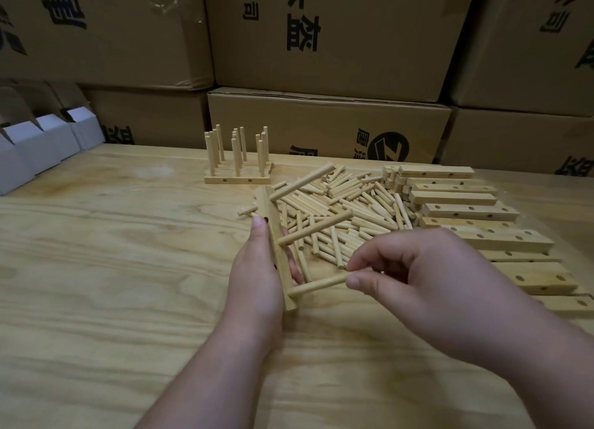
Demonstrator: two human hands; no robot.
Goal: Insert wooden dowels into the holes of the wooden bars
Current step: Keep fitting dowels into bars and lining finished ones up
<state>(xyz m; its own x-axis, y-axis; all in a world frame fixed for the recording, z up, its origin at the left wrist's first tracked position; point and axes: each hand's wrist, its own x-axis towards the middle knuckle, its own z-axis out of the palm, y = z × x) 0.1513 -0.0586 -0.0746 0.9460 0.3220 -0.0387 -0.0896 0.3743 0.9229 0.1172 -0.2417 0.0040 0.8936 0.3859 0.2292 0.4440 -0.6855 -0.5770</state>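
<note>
Gripping a wooden bar [279,252] at the centre of the frame, a person's left hand [257,274] is curling around it from the left, thumb lying along its upper face and fingers wrapping behind. The bar is running from upper left to lower right, lifted just above the counter [112,268]. Two dowels are already sitting in its holes and pointing up and to the right: an upper dowel [303,181] and a middle dowel [316,226]. The right hand [418,280] is pinching a third dowel [318,285] between thumb and forefinger, and the dowel's far end is meeting the bar near its lower end; whether it is seated in the hole cannot be told.

Lying just behind the hands, a heap of loose dowels [347,203] is spreading across the middle of the counter. A row of unfilled wooden bars [466,210], holes showing, is stretching down the right side of the frame, touching the heap's right edge. Finished bars with upright dowels [238,158] are standing together above the centre, at the counter's far edge. Brown cardboard cartons [328,36] printed with black characters are stacking up across the top of the frame, and small white boxes [41,145] are sitting at the left edge.
</note>
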